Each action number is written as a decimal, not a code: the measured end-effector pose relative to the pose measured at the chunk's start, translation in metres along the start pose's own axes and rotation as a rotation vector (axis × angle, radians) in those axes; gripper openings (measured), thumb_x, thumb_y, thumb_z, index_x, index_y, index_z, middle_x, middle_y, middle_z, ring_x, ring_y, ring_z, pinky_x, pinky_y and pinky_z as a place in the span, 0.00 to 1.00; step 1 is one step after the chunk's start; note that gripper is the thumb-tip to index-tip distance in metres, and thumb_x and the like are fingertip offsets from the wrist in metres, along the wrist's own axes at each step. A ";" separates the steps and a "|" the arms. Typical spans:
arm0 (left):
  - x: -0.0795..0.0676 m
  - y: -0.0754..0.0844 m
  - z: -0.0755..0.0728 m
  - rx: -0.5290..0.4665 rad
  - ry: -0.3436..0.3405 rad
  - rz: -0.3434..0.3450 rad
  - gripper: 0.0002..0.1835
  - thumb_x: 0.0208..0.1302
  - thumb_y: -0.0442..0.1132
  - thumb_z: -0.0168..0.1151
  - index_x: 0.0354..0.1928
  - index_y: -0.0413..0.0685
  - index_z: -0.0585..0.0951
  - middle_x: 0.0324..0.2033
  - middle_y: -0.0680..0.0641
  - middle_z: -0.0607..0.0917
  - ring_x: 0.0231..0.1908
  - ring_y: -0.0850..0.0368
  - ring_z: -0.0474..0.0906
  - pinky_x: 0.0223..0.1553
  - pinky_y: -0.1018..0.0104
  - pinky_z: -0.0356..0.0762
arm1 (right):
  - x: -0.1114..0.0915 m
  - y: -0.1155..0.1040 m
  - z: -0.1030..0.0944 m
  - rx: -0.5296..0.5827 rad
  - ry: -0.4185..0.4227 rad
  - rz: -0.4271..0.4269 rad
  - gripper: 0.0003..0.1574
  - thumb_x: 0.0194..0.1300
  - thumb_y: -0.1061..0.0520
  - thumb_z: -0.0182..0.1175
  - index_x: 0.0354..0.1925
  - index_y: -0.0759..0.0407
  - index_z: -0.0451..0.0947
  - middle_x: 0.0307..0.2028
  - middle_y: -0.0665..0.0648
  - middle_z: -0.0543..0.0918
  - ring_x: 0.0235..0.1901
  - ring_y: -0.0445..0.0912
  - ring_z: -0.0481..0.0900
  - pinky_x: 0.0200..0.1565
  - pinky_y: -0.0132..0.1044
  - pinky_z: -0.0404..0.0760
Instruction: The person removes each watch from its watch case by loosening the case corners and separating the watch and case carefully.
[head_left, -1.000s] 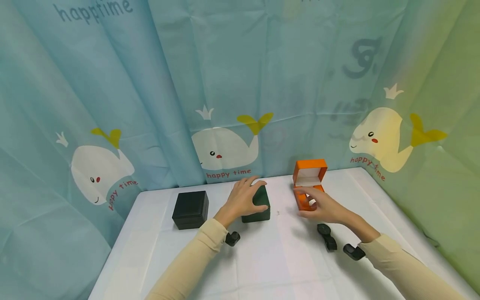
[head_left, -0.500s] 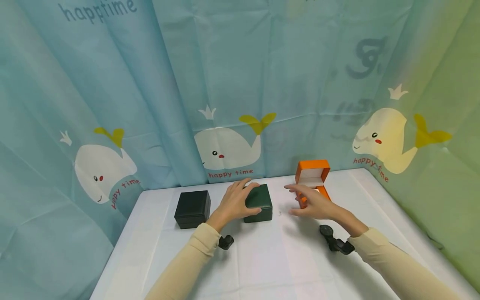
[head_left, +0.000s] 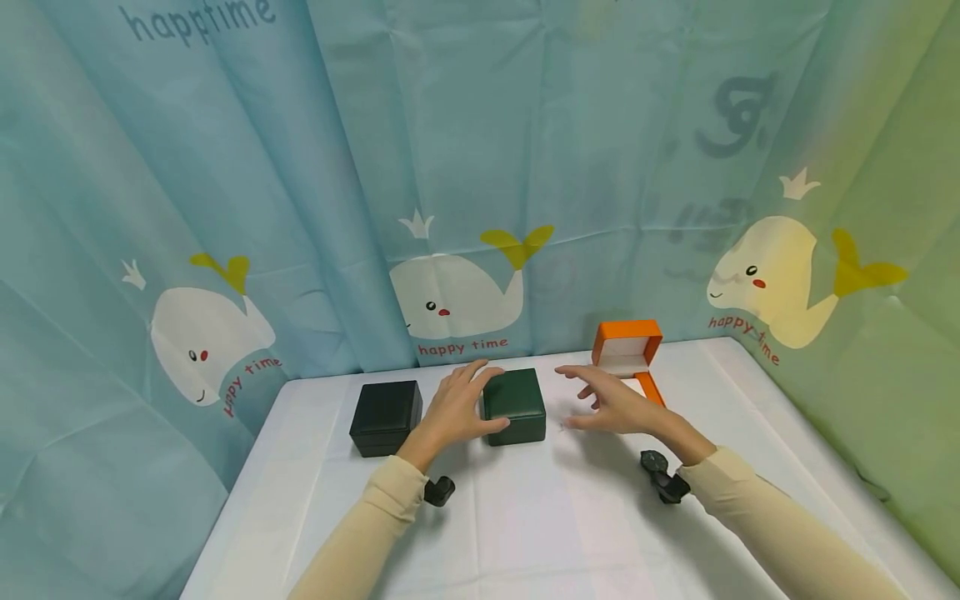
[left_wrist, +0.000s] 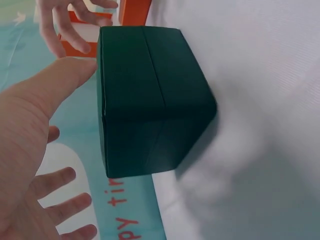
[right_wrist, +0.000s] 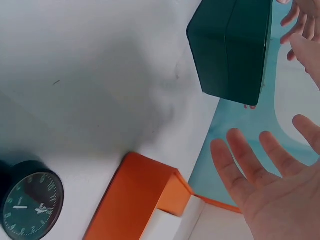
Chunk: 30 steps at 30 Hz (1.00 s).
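A closed dark green box (head_left: 516, 396) sits on the white table, and my left hand (head_left: 450, 412) hovers at its left side with fingers spread. In the left wrist view its thumb (left_wrist: 70, 77) lies close to the box's upper edge; I cannot tell if they touch. My right hand (head_left: 618, 406) is held with loosely bent, parted fingers between the green box and an orange box (head_left: 628, 337), holding nothing. The orange box's lid stands up, showing a white lining, and the hand hides part of its base. A black watch (right_wrist: 34, 205) lies nearer, below the right wrist.
A closed black box (head_left: 386, 417) stands left of the left hand. Behind the white table (head_left: 517, 533) hangs a blue curtain (head_left: 450, 167) with printed whales, turning green at the right. Dark wrist cameras (head_left: 439, 492) hang under the forearms.
My right hand has drawn away from the orange box, leftward toward the green box. My left hand has shifted left, uncovering more of the green box. The boxes stay in place.
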<state>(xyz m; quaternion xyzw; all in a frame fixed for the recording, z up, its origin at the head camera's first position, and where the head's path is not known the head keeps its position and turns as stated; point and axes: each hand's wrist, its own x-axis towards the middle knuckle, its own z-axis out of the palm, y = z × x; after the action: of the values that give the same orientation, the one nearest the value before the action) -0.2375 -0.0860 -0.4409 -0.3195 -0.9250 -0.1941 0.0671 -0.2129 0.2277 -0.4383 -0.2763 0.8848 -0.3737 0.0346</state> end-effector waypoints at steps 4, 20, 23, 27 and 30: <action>-0.005 -0.002 0.000 -0.008 0.002 -0.014 0.42 0.57 0.59 0.76 0.72 0.57 0.71 0.74 0.41 0.66 0.70 0.37 0.65 0.68 0.35 0.62 | 0.003 -0.002 0.002 0.010 -0.018 0.020 0.54 0.60 0.47 0.76 0.76 0.56 0.62 0.69 0.66 0.70 0.52 0.63 0.81 0.49 0.52 0.83; -0.016 -0.014 0.002 -0.046 -0.016 -0.025 0.45 0.57 0.59 0.75 0.74 0.56 0.68 0.75 0.40 0.65 0.70 0.37 0.66 0.68 0.35 0.62 | 0.019 -0.006 0.011 0.015 -0.072 0.084 0.58 0.61 0.47 0.76 0.79 0.53 0.56 0.73 0.63 0.65 0.56 0.61 0.79 0.51 0.51 0.82; -0.016 -0.016 0.003 -0.054 -0.015 -0.028 0.46 0.57 0.59 0.76 0.75 0.56 0.68 0.75 0.41 0.64 0.70 0.37 0.66 0.68 0.35 0.61 | 0.020 -0.006 0.013 0.029 -0.081 0.090 0.59 0.61 0.47 0.76 0.80 0.52 0.55 0.73 0.63 0.64 0.56 0.60 0.78 0.51 0.51 0.81; -0.017 -0.018 0.005 -0.063 -0.016 -0.036 0.46 0.57 0.59 0.76 0.75 0.56 0.68 0.75 0.42 0.64 0.70 0.37 0.65 0.68 0.35 0.61 | 0.022 -0.006 0.014 0.041 -0.095 0.086 0.60 0.60 0.49 0.76 0.80 0.55 0.54 0.73 0.66 0.63 0.55 0.61 0.78 0.52 0.51 0.80; -0.019 -0.019 0.006 -0.081 -0.022 -0.047 0.47 0.57 0.59 0.76 0.76 0.56 0.67 0.75 0.41 0.64 0.70 0.37 0.64 0.68 0.34 0.62 | 0.023 -0.006 0.016 0.046 -0.100 0.075 0.61 0.60 0.49 0.77 0.80 0.58 0.53 0.73 0.69 0.62 0.54 0.62 0.79 0.52 0.52 0.80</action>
<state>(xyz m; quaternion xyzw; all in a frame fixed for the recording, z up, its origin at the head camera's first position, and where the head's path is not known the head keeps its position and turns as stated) -0.2347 -0.1078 -0.4566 -0.3025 -0.9242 -0.2296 0.0394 -0.2256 0.2022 -0.4420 -0.2604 0.8827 -0.3783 0.0991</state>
